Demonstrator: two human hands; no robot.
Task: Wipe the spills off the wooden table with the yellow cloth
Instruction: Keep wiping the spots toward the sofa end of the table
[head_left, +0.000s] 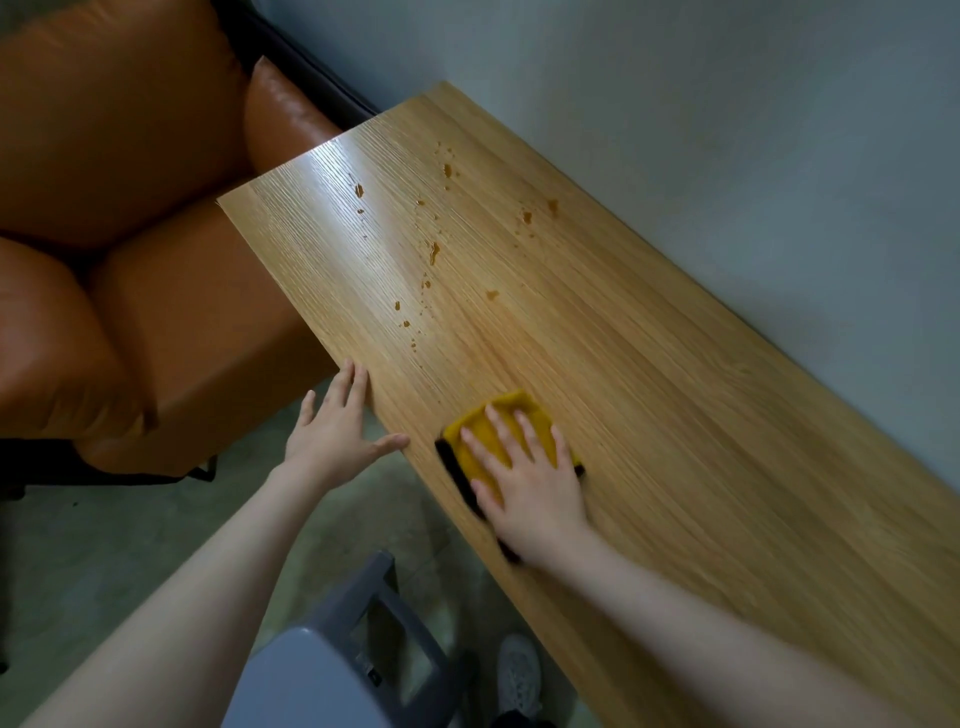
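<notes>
The yellow cloth is pressed flat onto the wooden table close to its near long edge, under the right hand, whose fingers are spread wide over the fabric rather than closed around it. A dark band shows along the cloth's near side (whether an edging or a second layer cannot be told). The left hand is empty, fingers splayed, with fingertips and thumb touching the table's near edge and the palm out over the floor.

The spills are still untouched: amber drops are scattered from the middle of the board toward its far end, well apart from the cloth, a few lying near the edge beside the orange sofa.

Several risks can be judged from here. If the cloth is pushed toward the near edge, liquid may be swept onto the sofa or the floor. A cloth held only by flat pressure may bunch or slip. Thin drops may be smeared into streaks if only one pass is made
</notes>
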